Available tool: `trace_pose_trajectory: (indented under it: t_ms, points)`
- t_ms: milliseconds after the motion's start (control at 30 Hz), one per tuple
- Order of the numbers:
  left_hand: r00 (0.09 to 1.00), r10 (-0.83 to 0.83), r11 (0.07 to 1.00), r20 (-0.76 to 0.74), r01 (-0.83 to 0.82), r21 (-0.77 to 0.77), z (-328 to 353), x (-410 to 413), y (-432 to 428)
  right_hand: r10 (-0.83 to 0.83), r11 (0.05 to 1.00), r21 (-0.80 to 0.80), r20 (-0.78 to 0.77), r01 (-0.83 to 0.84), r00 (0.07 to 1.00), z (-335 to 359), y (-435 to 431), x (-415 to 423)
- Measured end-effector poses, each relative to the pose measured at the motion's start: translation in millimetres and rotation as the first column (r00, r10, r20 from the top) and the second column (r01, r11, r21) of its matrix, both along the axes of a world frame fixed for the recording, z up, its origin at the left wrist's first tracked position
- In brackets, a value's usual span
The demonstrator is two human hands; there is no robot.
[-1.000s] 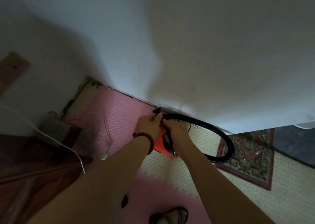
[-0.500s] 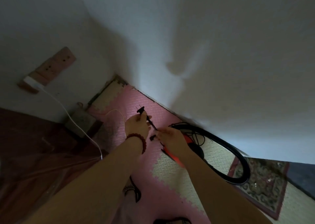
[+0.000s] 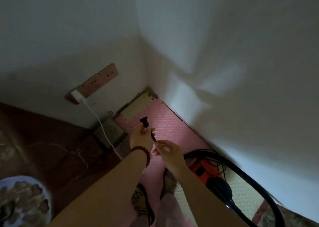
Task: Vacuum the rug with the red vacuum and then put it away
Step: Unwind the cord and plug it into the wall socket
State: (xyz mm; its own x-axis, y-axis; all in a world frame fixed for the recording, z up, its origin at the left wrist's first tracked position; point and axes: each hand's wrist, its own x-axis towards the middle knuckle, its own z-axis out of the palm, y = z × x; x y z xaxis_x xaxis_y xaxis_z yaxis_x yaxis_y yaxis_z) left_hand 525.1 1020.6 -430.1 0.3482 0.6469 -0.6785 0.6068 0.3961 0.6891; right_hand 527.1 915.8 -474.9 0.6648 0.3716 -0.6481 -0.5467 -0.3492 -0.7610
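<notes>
The floor by the wall corner is laid with interlocking foam mats point(image 3: 172, 123), pink and cream, embossed with a fine ribbed grain and joined by jigsaw-tooth edges. On them, close against the white wall, lies the red vacuum point(image 3: 205, 168): a glossy red plastic body with a rounded black part toward the viewer, a smooth black hose point(image 3: 255, 180) curving from it in a wide loop, and loose thin black cord piled on top.

The left hand point(image 3: 140, 138), a string of dark red round beads point(image 3: 143, 151) on its wrist, is closed around the cord just behind the plug point(image 3: 144, 120), a small black moulded plug whose two flat metal prongs point up toward the wall. The right hand point(image 3: 168, 150) sits just beside the left, its thumb and fingers pinched on the thin black cord point(image 3: 153, 136), which runs straight and short between the two hands. The vacuum is on the floor just beyond and to the right of the right hand, apart from both hands.

Above and left of the plug, a row of tan rectangular wall sockets point(image 3: 96, 82) is set on the wall; a white square charger point(image 3: 76, 95) fills the leftmost one, its white cable point(image 3: 101, 125) hanging down. A patterned rug point(image 3: 291, 216) edge shows past the hose loop.
</notes>
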Motion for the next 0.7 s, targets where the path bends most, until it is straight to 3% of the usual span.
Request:
trace_pose_trajectory:
  t_ms: [267, 500, 700]
  points:
    - [0.975, 0.196, 0.978, -0.104, -0.187, 0.088, -13, 46, 46, 0.286, 0.956, -0.093, 0.075, -0.279, 0.955, -16, 40, 60]
    - [0.969, 0.235, 0.967, -0.072, -0.225, 0.121, -27, 78, 83, 0.306, 0.952, 0.002, 0.097, -0.308, 0.947, -28, 84, 96]
    - [0.944, 0.325, 0.945, -0.06, -0.322, 0.054, -46, 74, 106, 0.333, 0.943, -0.043, 0.071, -0.33, 0.94, -55, 108, 91]
